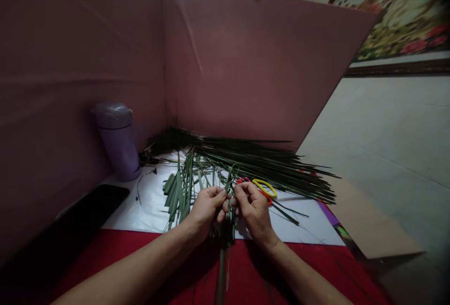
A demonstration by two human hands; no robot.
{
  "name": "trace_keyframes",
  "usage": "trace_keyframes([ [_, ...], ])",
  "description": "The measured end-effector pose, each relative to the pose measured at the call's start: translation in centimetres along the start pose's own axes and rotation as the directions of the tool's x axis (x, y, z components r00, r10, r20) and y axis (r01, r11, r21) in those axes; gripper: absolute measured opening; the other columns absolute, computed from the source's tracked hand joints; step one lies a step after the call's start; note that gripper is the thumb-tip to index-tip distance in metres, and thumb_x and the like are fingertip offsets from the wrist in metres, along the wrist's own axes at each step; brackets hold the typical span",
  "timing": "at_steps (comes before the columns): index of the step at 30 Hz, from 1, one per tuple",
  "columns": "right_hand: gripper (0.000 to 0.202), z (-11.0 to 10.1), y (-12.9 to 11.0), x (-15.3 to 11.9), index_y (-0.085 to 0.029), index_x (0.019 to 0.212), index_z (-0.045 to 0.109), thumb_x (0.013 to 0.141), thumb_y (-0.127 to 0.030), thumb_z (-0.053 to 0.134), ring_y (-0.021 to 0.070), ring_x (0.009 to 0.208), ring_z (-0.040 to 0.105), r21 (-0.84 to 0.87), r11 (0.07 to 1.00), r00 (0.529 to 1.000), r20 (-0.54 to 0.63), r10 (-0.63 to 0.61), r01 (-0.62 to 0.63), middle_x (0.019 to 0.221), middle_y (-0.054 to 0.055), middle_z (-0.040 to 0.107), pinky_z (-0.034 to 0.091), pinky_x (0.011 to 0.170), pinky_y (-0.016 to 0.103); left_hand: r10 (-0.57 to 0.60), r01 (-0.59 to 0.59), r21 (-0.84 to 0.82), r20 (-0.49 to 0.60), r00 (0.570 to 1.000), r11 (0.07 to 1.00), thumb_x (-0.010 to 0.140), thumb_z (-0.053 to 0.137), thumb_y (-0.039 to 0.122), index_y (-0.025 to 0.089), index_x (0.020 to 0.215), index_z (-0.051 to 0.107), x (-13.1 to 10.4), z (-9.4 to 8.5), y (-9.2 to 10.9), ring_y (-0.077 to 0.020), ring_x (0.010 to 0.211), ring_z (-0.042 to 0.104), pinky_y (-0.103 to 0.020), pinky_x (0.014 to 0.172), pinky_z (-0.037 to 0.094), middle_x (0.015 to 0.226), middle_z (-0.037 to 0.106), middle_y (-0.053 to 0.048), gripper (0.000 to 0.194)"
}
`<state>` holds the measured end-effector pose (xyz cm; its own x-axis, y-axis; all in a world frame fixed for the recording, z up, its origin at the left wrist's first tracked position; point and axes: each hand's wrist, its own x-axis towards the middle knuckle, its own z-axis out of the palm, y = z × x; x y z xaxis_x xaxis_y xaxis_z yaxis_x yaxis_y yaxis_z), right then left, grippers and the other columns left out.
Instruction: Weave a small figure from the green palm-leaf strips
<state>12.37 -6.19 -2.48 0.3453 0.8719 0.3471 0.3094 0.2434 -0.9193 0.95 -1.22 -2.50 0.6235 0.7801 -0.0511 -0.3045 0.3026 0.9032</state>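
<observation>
My left hand point(208, 207) and my right hand point(253, 209) meet close together over the white sheet, fingertips pinched on narrow green leaf strips point(230, 178). The strips poke up between the two hands and also hang below them. Under the fingers, a thick dark stalk point(220, 272) runs down toward me over the red cloth. Exactly how the strips are joined to the stalk is hidden by my fingers. Just behind my right hand lie scissors with yellow and red handles point(265, 188), partly covered by that hand.
A long bundle of dark green leaves point(267, 157) stretches across the back. Cut leaf pieces point(176, 192) lie left of my hands on the white sheet point(147, 211). A purple tumbler point(119, 145) and a black phone-like slab point(94, 206) stand left. Pink panels point(246, 65) close off the back and left.
</observation>
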Motion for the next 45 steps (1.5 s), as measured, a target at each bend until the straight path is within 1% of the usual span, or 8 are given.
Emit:
trace_keyframes([
  [5, 0.026, 0.13, -0.37, -0.14, -0.019, 0.081, 0.048, 0.084, -0.045, 0.041, 0.0096, 0.043, 0.046, 0.089, 0.995, 0.999, 0.007, 0.045, -0.045, 0.059, -0.004, 0.051, 0.038, 0.04, 0.019, -0.006, 0.007, -0.021, 0.014, 1.0, 1.0, 0.069, 0.059, 0.04, 0.015, 0.067, 0.049, -0.04, 0.05, 0.03, -0.0027, 0.026, 0.03, -0.016, 0.03, 0.023, 0.041, 0.045, 0.006, 0.027],
  [12, 0.02, -0.03, -0.21, 0.19, -0.018, 0.083, 0.05, 0.083, -0.037, 0.046, 0.0111, 0.056, 0.052, 0.015, 0.999, 0.998, -0.056, -0.038, 0.038, 0.068, -0.002, 0.053, 0.041, 0.051, 0.021, -0.004, 0.0, 0.053, 0.064, 0.998, 0.999, 0.072, 0.056, 0.038, 0.014, 0.068, 0.049, -0.02, -0.05, -0.32, -0.0025, 0.027, 0.032, -0.015, 0.03, 0.019, 0.044, 0.048, 0.004, 0.026],
  [16, 0.016, -0.22, 0.03, 0.24, -0.018, 0.08, 0.051, 0.084, -0.032, 0.044, 0.0123, 0.061, 0.052, -0.045, 0.996, 0.994, -0.072, -0.081, 0.078, 0.068, -0.001, 0.053, 0.041, 0.057, 0.022, -0.016, 0.013, 0.037, 0.088, 0.996, 0.999, 0.074, 0.055, 0.036, 0.014, 0.068, 0.048, -0.09, 0.02, -0.32, -0.0023, 0.027, 0.031, -0.015, 0.029, 0.019, 0.044, 0.047, 0.005, 0.023],
  [21, 0.015, -0.32, -0.03, 0.16, -0.019, 0.078, 0.051, 0.085, -0.029, 0.043, 0.0123, 0.062, 0.05, -0.059, 0.994, 0.993, -0.069, -0.092, 0.088, 0.068, -0.002, 0.053, 0.039, 0.058, 0.022, -0.041, 0.041, 0.002, 0.092, 0.995, 0.999, 0.073, 0.055, 0.036, 0.014, 0.067, 0.047, -0.25, 0.14, -0.08, -0.002, 0.027, 0.029, -0.015, 0.029, 0.017, 0.043, 0.045, 0.006, 0.024],
  [27, 0.014, -0.44, -0.23, 0.16, -0.019, 0.077, 0.05, 0.084, -0.03, 0.045, 0.0123, 0.061, 0.05, -0.017, 0.996, 0.993, -0.071, -0.093, 0.092, 0.067, -0.002, 0.053, 0.039, 0.057, 0.022, -0.063, 0.068, -0.037, 0.125, 0.99, 0.997, 0.074, 0.055, 0.036, 0.014, 0.07, 0.048, -0.23, 0.03, -0.14, -0.0019, 0.027, 0.029, -0.015, 0.029, 0.017, 0.045, 0.045, 0.006, 0.023],
  [33, 0.017, -0.29, -0.17, -0.07, -0.018, 0.076, 0.05, 0.084, -0.032, 0.045, 0.0116, 0.058, 0.05, 0.015, 0.997, 0.997, -0.025, -0.072, 0.072, 0.065, -0.002, 0.053, 0.04, 0.055, 0.022, -0.045, 0.049, -0.038, 0.098, 0.994, 0.998, 0.073, 0.056, 0.036, 0.014, 0.067, 0.046, -0.06, -0.09, -0.21, -0.0021, 0.027, 0.029, -0.016, 0.028, 0.017, 0.045, 0.046, 0.005, 0.024],
  [38, 0.017, -0.14, 0.07, -0.26, -0.018, 0.086, 0.05, 0.077, -0.031, 0.057, 0.0132, 0.064, 0.054, -0.06, 0.994, 0.992, -0.074, -0.099, 0.095, 0.073, 0.0, 0.057, 0.042, 0.059, 0.024, -0.026, 0.025, 0.009, 0.064, 0.998, 1.0, 0.074, 0.054, 0.036, 0.015, 0.064, 0.045, -0.18, 0.01, -0.07, -0.0026, 0.027, 0.032, -0.016, 0.029, 0.02, 0.044, 0.046, 0.005, 0.025],
  [45, 0.013, -0.15, 0.36, -0.3, -0.019, 0.089, 0.051, 0.08, -0.027, 0.054, 0.0134, 0.067, 0.055, -0.049, 0.994, 0.993, -0.058, -0.099, 0.096, 0.076, 0.001, 0.058, 0.043, 0.062, 0.025, -0.011, 0.009, 0.045, 0.056, 0.998, 0.999, 0.075, 0.053, 0.036, 0.014, 0.064, 0.045, -0.17, -0.03, -0.13, -0.003, 0.027, 0.033, -0.016, 0.03, 0.023, 0.044, 0.047, 0.005, 0.025],
])
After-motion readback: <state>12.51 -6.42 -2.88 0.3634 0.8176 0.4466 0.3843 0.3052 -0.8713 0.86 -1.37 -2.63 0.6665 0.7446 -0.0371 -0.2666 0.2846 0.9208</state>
